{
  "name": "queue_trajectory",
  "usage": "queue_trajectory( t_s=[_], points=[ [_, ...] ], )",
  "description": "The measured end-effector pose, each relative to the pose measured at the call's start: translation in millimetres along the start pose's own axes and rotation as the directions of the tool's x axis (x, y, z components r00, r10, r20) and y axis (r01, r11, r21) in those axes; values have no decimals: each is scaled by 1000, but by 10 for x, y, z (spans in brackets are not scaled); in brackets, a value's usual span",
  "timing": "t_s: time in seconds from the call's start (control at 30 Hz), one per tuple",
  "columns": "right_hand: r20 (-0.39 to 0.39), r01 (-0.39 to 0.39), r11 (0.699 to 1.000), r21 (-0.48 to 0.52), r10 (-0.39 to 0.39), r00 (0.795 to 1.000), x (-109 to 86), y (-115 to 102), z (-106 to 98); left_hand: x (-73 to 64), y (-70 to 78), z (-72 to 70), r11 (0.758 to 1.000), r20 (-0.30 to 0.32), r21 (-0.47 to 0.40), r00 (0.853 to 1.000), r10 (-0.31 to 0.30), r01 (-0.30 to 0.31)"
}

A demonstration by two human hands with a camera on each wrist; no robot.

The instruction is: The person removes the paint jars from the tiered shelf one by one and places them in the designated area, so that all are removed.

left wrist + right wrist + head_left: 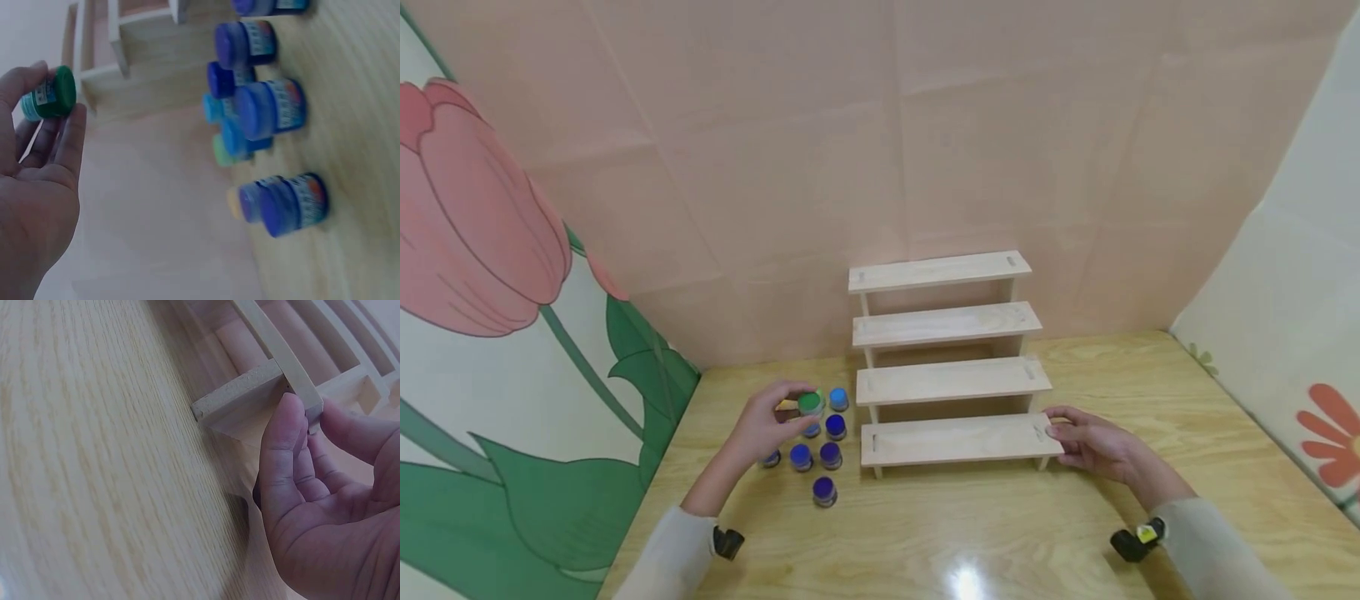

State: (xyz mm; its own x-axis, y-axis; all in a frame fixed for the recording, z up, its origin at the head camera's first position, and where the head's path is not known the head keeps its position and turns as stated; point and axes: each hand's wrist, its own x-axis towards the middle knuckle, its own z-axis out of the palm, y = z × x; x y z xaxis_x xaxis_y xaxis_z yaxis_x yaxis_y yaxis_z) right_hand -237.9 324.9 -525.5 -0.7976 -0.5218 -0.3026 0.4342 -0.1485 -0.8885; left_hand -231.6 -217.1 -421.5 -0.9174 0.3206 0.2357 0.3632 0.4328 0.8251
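Note:
My left hand [769,423] pinches a small paint jar with a green lid [809,404] between thumb and fingers, above the other jars. In the left wrist view the green-lidded jar [50,94] lies sideways in the picture, its label partly covered by fingers. At the right end of the lowest step of a wooden four-tier display rack [958,439], my right hand [1096,446] grips the board's corner. The right wrist view has the thumb and fingertips on either side of that board end [306,403].
Left of the rack stand several paint jars with blue and purple lids, among them a purple-lidded jar [824,491] nearest the front and a light-blue-lidded one [838,398] at the back. A pink backdrop [760,208] hangs behind the wooden table [970,533].

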Motion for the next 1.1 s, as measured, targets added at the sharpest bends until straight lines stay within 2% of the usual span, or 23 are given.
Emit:
queue_trajectory(
  t_s=[0.1,0.3,0.47,0.7,0.93,1.1],
  points=[
    [7,4,1000,3,-4,1000,3,8,-5,-66,-60,-20,1000,-6,-4,1000,-20,20],
    [4,-4,1000,1,3,1000,10,-5,-12,-187,-168,-74,997,-7,44,998,-67,68],
    [-11,-14,1000,-5,13,1000,8,-13,1,-286,-250,-121,993,28,8,992,-121,121],
    [-29,-26,1000,-4,26,999,-13,-33,3,-408,-312,-139,991,74,-46,990,-120,123],
    [-18,-20,1000,2,20,1000,-11,-24,-2,-530,-403,-128,988,116,-4,981,-154,155],
    [-16,-21,1000,8,21,1000,-11,-24,3,-598,-486,-119,986,143,-18,976,-163,167]
  ],
)
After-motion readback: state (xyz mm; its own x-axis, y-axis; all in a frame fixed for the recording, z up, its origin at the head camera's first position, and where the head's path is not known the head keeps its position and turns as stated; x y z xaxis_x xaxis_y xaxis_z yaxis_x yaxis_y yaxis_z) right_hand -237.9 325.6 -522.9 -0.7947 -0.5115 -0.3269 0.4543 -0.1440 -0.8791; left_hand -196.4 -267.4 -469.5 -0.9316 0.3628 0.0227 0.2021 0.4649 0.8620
